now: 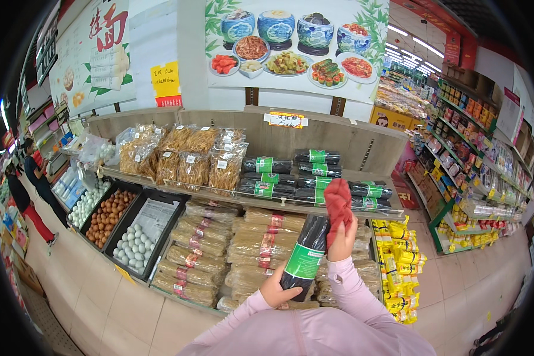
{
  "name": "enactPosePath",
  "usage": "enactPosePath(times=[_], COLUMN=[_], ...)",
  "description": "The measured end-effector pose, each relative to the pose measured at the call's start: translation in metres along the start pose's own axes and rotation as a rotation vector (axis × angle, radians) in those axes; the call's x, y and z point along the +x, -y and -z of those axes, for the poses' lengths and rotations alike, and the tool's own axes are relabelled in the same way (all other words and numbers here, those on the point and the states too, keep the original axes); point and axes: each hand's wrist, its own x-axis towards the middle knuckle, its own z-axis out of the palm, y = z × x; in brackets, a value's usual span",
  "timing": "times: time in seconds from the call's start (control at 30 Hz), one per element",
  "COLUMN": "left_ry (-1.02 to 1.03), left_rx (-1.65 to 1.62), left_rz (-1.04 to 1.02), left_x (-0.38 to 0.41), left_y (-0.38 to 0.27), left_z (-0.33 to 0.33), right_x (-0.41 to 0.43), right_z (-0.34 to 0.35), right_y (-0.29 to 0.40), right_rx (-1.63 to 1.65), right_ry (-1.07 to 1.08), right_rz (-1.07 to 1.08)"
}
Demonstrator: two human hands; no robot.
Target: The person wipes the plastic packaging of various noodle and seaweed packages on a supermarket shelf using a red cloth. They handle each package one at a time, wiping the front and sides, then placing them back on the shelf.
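My left hand (277, 287) grips the lower end of a dark, plastic-wrapped packet of noodles with a green label (303, 262), which is tilted in front of my chest. Bunched in my right hand (343, 240) is a red cloth (338, 204), held beside the packet's upper end. Whether the cloth touches the packet I cannot tell. Similar dark packets with green labels (269, 165) lie stacked on the wooden shelf, behind a low clear rail. To their left on that shelf stand clear bags of brown dried strips (193, 169).
Below the shelf lie bundles of pale noodles (267, 240), with yellow packets (402, 262) to the right. Black crates of eggs (135, 247) stand at left. Two people (40, 178) stand in the left aisle. A stocked shelf rack (463, 169) is at right.
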Motion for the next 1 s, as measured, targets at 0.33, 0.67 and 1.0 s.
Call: enactPosePath(times=[0.33,0.67,1.0], left_ry=[-0.559,-0.469,0.086], left_rx=[0.031,0.158,0.019], left_rz=[-0.173,-0.179,0.142], left_x=[0.009,0.009,0.023], left_y=[-0.008,-0.021,0.026], left_z=[0.012,0.034,0.050], right_x=[-0.100,-0.067,-0.092], right_z=[-0.017,0.048,0.073], right_y=[-0.032,-0.025,-0.049], right_rx=[0.256,-0.231,0.714], right_ry=[0.549,0.778,0.524], right_rz=[-0.456,-0.355,-1.245])
